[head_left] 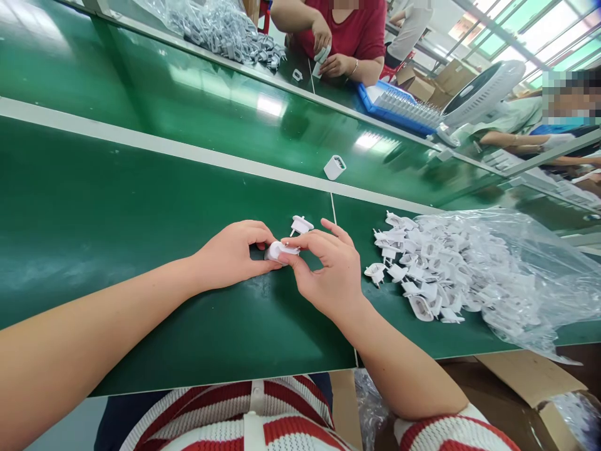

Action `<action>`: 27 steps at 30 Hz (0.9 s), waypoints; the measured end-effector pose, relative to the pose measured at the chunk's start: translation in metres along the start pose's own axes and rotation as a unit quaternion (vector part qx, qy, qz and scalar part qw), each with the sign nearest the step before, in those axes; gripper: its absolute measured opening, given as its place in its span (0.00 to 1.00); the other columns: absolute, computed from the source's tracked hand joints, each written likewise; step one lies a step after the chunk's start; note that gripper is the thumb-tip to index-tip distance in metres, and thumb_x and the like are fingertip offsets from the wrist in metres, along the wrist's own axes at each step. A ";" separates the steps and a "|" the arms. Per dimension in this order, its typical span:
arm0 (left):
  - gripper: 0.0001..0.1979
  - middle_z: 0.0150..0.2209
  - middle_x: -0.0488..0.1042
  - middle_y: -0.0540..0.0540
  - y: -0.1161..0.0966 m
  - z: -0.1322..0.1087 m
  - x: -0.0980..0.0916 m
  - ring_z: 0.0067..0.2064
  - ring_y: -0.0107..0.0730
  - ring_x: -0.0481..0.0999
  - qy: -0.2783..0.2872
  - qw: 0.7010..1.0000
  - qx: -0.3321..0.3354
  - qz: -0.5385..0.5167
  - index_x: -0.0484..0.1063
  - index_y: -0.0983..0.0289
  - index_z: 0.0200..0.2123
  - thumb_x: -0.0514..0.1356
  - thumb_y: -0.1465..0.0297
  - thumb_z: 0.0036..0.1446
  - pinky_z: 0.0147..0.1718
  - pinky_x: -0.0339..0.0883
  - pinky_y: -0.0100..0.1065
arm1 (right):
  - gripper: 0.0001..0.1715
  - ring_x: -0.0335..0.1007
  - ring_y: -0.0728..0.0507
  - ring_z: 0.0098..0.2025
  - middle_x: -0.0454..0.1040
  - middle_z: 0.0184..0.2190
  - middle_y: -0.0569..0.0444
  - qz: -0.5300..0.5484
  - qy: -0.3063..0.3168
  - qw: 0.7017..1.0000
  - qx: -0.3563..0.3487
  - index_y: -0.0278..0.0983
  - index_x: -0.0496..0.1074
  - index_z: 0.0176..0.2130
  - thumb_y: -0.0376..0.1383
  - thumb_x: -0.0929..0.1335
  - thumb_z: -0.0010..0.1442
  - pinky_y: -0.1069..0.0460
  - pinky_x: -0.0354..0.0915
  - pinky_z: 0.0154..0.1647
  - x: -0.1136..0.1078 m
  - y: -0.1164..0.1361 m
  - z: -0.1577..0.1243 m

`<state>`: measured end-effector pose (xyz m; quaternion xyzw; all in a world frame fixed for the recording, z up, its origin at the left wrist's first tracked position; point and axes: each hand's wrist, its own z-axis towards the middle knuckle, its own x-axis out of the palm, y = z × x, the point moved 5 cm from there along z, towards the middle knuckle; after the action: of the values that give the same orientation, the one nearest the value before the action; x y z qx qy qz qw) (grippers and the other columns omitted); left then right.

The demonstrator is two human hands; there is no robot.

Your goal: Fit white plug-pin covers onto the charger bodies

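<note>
Between my two hands is a small white plug adapter [277, 252], held just above the green bench. My left hand [237, 254] pinches its left end with thumb and fingers. On the other end, my right hand [331, 269] closes thumb and index finger at the pin side, partly hiding it; whether it is one piece or two cannot be made out. Just behind my fingers lies a loose white plug cap [301, 225] with pins. Farther back, a white charger housing [335, 167] stands on the green strip past the pale rail, its open end showing parts inside.
To the right, a heap of white plug caps [432, 269] spills from a clear plastic bag [539, 275]. Across the bench, a person in red handles white parts near a blue tray [364, 97] and a bagged pile [225, 31]. A fan [488, 88] stands at back right.
</note>
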<state>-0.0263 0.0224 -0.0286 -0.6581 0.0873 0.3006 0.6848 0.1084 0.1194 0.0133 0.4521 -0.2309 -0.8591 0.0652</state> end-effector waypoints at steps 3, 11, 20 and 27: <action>0.14 0.39 0.79 0.54 -0.001 0.000 0.001 0.41 0.39 0.77 -0.005 1.000 -0.008 0.001 0.80 0.61 0.35 0.68 0.56 0.57 0.38 0.70 0.38 | 0.07 0.81 0.43 0.36 0.83 0.33 0.60 -0.010 -0.016 1.000 -0.006 0.46 0.76 0.38 0.33 0.71 0.61 0.38 0.58 0.69 0.001 0.002 -0.002; 0.18 0.41 0.79 0.54 -0.004 -0.001 0.009 0.44 0.41 0.75 -0.029 0.999 0.009 0.011 0.79 0.59 0.45 0.66 0.54 0.58 0.44 0.69 0.41 | 0.05 0.80 0.45 0.37 0.82 0.33 0.61 0.026 -0.051 0.998 0.010 0.44 0.77 0.38 0.33 0.70 0.62 0.42 0.57 0.69 0.006 -0.004 -0.009; 0.19 0.38 0.78 0.53 0.001 -0.001 0.007 0.39 0.38 0.73 -0.036 0.999 -0.017 0.028 0.80 0.59 0.42 0.68 0.51 0.54 0.38 0.66 0.38 | 0.08 0.78 0.44 0.41 0.82 0.37 0.57 0.146 -0.090 0.985 0.023 0.43 0.75 0.45 0.38 0.70 0.64 0.38 0.55 0.70 0.018 -0.015 -0.013; 0.25 0.43 0.80 0.53 0.002 -0.003 0.009 0.40 0.39 0.76 -0.049 0.994 -0.093 0.012 0.80 0.58 0.45 0.71 0.49 0.49 0.40 0.68 0.37 | 0.17 0.72 0.41 0.55 0.79 0.51 0.50 0.151 -0.119 0.979 0.073 0.43 0.75 0.52 0.34 0.60 0.72 0.42 0.67 0.60 -0.004 -0.049 0.002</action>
<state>-0.0196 0.0221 -0.0351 -0.7023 0.0329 0.3472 0.6206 0.1134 0.1650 -0.0052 0.3103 -0.3644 -0.8679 0.1327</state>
